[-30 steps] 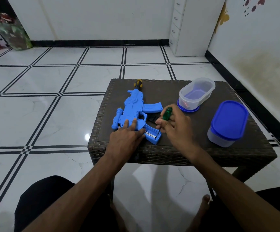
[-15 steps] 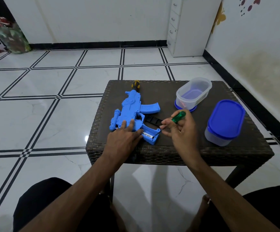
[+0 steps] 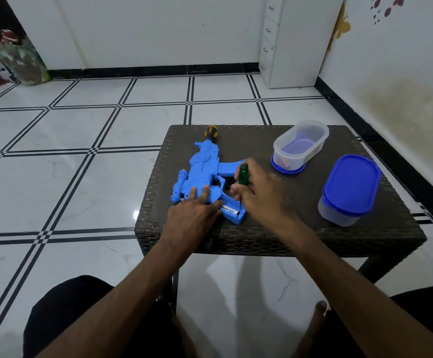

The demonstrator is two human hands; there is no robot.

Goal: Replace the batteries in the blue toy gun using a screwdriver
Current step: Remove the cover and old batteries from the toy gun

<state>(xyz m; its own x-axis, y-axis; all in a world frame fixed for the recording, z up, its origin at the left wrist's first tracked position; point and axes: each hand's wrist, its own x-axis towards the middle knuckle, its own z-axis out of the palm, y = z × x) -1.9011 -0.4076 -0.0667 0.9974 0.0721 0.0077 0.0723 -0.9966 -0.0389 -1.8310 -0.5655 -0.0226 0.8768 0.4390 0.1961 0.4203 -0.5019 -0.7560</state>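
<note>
The blue toy gun lies flat near the table's left edge, its open battery compartment at the front edge showing a white-labelled battery. The green-handled screwdriver stands nearly upright, tip down in that compartment.

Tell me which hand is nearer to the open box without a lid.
Right. The right hand holds the screwdriver beside the open box; the left hand rests on the toy gun, farther away.

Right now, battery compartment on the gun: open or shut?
Open: the toy gun's stock compartment shows an exposed labelled battery.
</note>
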